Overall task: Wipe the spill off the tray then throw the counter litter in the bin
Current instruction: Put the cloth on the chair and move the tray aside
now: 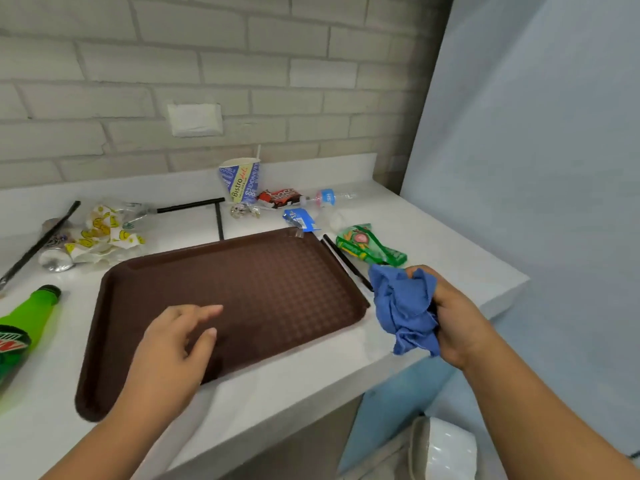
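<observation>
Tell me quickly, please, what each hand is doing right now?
Left hand: open, fingers relaxed above the tray, holding nothing.
Right hand: holding the bunched blue cloth.

Tray: dark brown, fine embossed grid pattern.
Cloth: plain blue.
Worktop: white.
Bottle: bright green, dark cap, label in red, white and green.
Paper cup: white with blue and yellow print.
Wrapper: white with yellow smiley faces.
Packet: green with red and white.
Straws: black.
Wall: pale grey brick.
</observation>
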Motion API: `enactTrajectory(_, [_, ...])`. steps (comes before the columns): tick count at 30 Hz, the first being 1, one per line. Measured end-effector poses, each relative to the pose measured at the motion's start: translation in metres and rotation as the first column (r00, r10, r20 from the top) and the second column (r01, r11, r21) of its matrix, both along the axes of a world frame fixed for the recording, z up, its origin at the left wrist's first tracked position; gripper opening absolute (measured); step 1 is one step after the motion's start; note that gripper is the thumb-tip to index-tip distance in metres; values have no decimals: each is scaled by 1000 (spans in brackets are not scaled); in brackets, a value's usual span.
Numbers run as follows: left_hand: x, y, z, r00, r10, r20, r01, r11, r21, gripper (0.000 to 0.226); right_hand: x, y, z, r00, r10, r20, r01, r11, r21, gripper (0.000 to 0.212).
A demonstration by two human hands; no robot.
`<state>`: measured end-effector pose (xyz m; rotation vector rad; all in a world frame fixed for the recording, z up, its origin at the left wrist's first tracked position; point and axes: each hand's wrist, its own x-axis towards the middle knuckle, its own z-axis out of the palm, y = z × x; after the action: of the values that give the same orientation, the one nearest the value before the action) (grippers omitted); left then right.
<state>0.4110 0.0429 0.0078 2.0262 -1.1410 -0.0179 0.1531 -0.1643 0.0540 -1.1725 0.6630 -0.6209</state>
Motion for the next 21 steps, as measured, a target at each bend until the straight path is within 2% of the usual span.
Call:
enactTrajectory(4, [-76,-34,-5,970,-214,-116,219,975,27,34,-107,-4,-19,982,-176,-70,174,984,-40,18])
enactTrajectory(7, [-126,-51,-16,924,-349,-157,360,931,52,36,-191,-5,-40,927,-336,-164,347,937,40,28])
enactTrajectory(9, [-158,-60,-21,895,-411,-174,427,901,73,37,-246,-2,-54,880,-418,-223,436,899,34,34])
enactTrajectory(11, [-185,-69,-27,864,-464,-195,485,871,78,37,-295,5,-69,776,-539,-329,562,827,-28,40])
enactTrajectory(14, [-221,-78,-32,814,-530,-238,565,818,111,30,-361,20,-91,542,-711,-448,744,654,-139,27])
enactTrajectory(16, [-240,-85,-33,790,-561,-248,602,786,141,32,-393,36,-96,406,-760,-507,800,564,-205,24])
enactTrajectory(18, [-258,-90,-32,770,-588,-247,632,757,167,37,-420,50,-103,291,-755,-587,778,544,-313,30])
enactTrajectory(21, [-284,-98,-31,747,-613,-257,661,725,193,28,-449,70,-122,114,-679,-726,647,605,-464,29])
